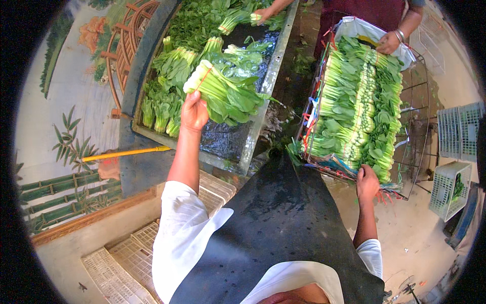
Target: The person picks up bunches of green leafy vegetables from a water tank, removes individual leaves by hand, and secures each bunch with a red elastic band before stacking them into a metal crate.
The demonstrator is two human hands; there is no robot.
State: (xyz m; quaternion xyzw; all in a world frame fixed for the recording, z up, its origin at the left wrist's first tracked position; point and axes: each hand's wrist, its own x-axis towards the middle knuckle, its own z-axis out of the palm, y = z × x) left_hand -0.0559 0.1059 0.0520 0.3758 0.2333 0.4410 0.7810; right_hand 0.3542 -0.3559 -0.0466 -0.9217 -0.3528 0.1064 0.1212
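My left hand [195, 112] holds up a bundle of leafy greens [228, 89] with pale stems and a red tie, over a metal water trough [252, 138]. Several more tied bundles [176, 59] lie in the trough. On the right, a wire-frame basket [422, 95] holds packed rows of tied greens [341, 106], their pale stem ends in lines. My right hand [367, 182] is at the basket's near rim, its fingers curled by the leaves; whether it grips the rim is unclear.
Across from me a co-worker's hand [388, 42] is at the basket's far end, and the other hand [262, 16] touches a bundle in the trough. A yellow pole [125, 153] lies left. Plastic crates stand at lower left [117, 277] and right [450, 190].
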